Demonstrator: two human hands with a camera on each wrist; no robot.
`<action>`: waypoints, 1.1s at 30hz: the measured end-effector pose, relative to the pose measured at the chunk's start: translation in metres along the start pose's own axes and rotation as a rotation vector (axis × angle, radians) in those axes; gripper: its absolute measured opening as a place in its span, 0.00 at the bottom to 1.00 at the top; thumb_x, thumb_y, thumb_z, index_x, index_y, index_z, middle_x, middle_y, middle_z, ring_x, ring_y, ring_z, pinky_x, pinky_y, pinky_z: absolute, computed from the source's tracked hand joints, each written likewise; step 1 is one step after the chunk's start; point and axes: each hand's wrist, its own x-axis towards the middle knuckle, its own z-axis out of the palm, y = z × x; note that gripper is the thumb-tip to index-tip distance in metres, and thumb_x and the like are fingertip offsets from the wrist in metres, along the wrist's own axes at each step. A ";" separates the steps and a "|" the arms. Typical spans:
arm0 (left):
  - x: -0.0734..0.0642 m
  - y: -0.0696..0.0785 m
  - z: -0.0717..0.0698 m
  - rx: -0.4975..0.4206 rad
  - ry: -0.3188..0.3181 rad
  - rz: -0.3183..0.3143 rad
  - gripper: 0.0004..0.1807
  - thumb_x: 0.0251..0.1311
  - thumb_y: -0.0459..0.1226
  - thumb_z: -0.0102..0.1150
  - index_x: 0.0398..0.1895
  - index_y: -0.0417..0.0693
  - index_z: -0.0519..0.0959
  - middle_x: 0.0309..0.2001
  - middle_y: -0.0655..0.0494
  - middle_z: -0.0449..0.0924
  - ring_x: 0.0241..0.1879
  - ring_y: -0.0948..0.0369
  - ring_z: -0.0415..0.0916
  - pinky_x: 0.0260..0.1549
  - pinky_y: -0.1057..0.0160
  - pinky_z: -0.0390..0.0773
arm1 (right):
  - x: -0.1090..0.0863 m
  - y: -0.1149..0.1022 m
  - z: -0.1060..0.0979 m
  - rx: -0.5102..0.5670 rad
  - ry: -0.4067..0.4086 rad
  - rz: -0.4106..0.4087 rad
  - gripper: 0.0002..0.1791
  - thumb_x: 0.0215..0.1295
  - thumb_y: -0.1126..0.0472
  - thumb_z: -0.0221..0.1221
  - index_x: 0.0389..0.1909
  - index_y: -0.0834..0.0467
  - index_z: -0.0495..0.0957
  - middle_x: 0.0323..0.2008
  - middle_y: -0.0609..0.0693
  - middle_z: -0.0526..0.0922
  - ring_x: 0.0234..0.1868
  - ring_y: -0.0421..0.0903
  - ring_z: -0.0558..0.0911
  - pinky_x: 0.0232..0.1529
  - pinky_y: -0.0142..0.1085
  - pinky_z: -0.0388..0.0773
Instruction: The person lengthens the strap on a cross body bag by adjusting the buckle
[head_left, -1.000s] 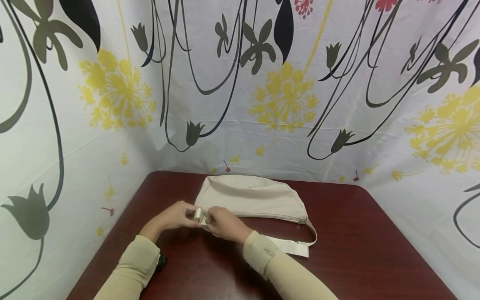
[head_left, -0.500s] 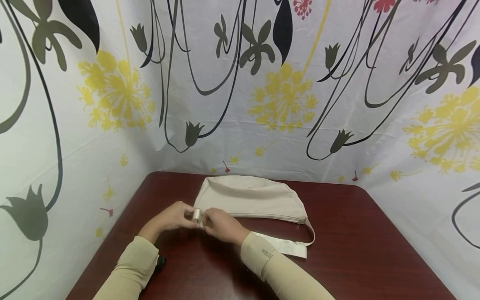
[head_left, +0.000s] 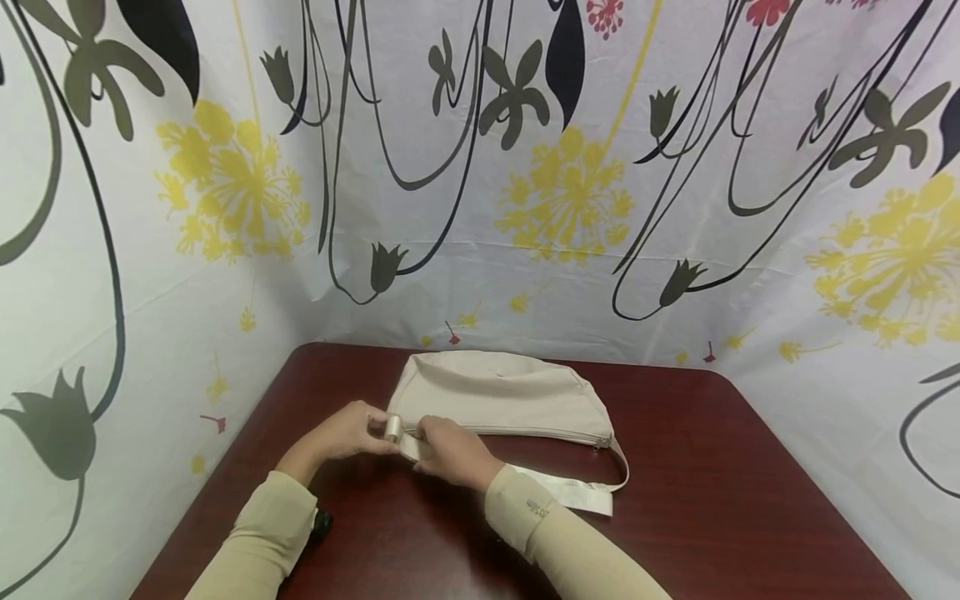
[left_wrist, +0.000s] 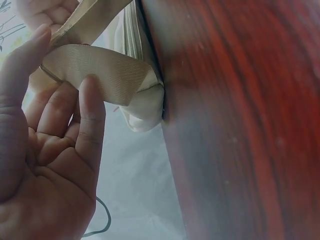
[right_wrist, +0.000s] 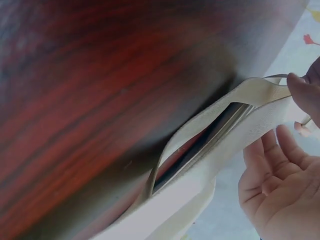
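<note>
Strap (head_left: 562, 488): cream webbing, caught between the left hand (head_left: 343, 433) and the right hand (head_left: 454, 454); from my remote seat I also see a length of it past the right wrist, ending in a squared tip.
Left hand: narrow, thumb and fingers pinching a fold of the strap that stands between the fingertips.
Right hand: just beside the left, thumb and fingers pinching the strap close to that fold; in its own wrist view I see the lower fingers loosely bent beneath the webbing.
Slim bar (left_wrist: 50, 74): metal-looking, at the left hand's fingers; I cannot tell exactly how the webbing is threaded on it.
Bag (head_left: 498, 396): cream, lying just beyond both hands and reaching off to their right, its left corner nearest the left hand.
Zip (head_left: 543, 432): along the bag's edge facing the hands.
Sleeves (head_left: 577, 546): pale, cuffed at both wrists; the mark on the right cuff is too small for me to read.
Black object (head_left: 322, 525): beside the left cuff, partly hidden; I cannot tell what it is.
Table (head_left: 690, 492): glossy red-brown, beneath both hands.
Backdrop (head_left: 450, 208): white, flower-printed, well beyond the hands.
</note>
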 end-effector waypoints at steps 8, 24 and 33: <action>0.000 0.000 0.000 -0.012 -0.011 0.003 0.14 0.55 0.49 0.75 0.40 0.53 0.89 0.38 0.65 0.88 0.34 0.68 0.77 0.38 0.67 0.75 | 0.001 0.000 0.000 0.027 -0.004 -0.034 0.15 0.60 0.58 0.72 0.45 0.56 0.81 0.37 0.43 0.79 0.35 0.35 0.74 0.37 0.29 0.75; 0.000 -0.001 0.000 0.015 -0.001 0.005 0.13 0.54 0.50 0.76 0.36 0.55 0.88 0.31 0.67 0.85 0.29 0.67 0.73 0.35 0.66 0.74 | 0.005 -0.004 0.001 0.096 0.033 -0.060 0.14 0.63 0.59 0.70 0.47 0.60 0.81 0.39 0.46 0.80 0.36 0.36 0.76 0.40 0.28 0.75; 0.000 -0.005 0.001 -0.009 -0.007 -0.006 0.14 0.56 0.49 0.75 0.41 0.53 0.88 0.37 0.65 0.87 0.34 0.68 0.77 0.40 0.67 0.75 | 0.002 -0.006 0.001 0.019 0.025 -0.051 0.18 0.63 0.56 0.69 0.52 0.56 0.81 0.43 0.45 0.83 0.42 0.38 0.78 0.43 0.31 0.77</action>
